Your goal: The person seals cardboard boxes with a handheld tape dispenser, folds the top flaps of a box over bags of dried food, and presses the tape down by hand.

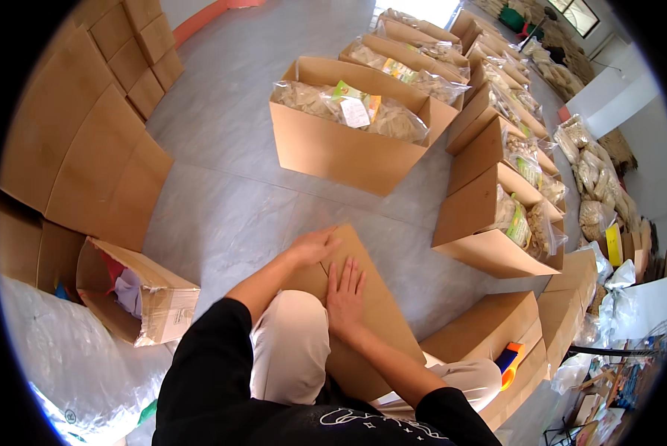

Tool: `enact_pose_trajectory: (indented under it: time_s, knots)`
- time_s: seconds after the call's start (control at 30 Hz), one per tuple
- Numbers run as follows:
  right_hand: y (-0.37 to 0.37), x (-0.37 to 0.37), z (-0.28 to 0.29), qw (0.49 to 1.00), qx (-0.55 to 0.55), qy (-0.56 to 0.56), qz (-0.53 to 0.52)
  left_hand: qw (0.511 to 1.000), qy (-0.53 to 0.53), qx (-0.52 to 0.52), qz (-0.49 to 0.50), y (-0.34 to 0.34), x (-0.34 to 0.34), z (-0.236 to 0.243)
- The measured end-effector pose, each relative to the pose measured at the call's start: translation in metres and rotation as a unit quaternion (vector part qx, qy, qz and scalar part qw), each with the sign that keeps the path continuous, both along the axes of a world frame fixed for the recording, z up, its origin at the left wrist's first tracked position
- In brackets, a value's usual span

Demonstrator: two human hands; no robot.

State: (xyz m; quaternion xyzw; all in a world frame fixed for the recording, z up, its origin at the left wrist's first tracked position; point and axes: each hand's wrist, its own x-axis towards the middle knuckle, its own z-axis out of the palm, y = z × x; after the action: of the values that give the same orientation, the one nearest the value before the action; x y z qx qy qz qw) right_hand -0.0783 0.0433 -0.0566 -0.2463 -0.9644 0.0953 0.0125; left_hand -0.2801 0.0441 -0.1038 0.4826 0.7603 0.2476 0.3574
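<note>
Between my knees stands a brown cardboard box (pixel 378 312), its closed top flaps facing me. My right hand (pixel 345 301) lies flat on this top, fingers stretched out toward the far end. At the box's far left corner, my left hand (pixel 315 247) rests along the edge with its fingers extended to the right. Neither hand holds a separate object. To the right of my right knee, an orange tape dispenser (pixel 513 366) with a dark blue part rests on another closed cardboard box (pixel 490 327).
Ahead is an open carton (pixel 341 137) holding clear bags of dried goods. Rows of similar filled cartons (pixel 482 223) run along the right. Stacked cardboard (pixel 88 149) stands at left, near an open box (pixel 177 293) with paper inside and a clear plastic bag (pixel 66 357).
</note>
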Motion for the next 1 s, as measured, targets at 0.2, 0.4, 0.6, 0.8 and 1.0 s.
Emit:
enact_pose_trajectory:
  time_s: [0.2,0.4,0.6,0.8,1.0]
  knots:
    - [-0.004,-0.003,-0.004,1.0,0.013,0.005,-0.007,0.975,-0.189,0.084,0.084,-0.002,-0.066,0.003]
    - [-0.004,-0.003,-0.003,0.999,0.043,-0.032,-0.003,0.993,-0.081,0.076,0.031,-0.03,-0.003,0.017]
    - [-0.003,-0.003,-0.008,0.999,0.04,-0.014,-0.014,0.989,0.08,0.078,0.099,-0.062,0.025,0.043]
    - [0.026,0.005,-0.004,0.973,-0.192,0.129,-0.004,0.988,0.082,0.076,0.109,-0.05,0.026,0.045]
    - [0.127,0.038,0.01,0.875,-0.291,0.277,-0.271,0.989,0.069,0.044,0.12,-0.053,0.03,0.051]
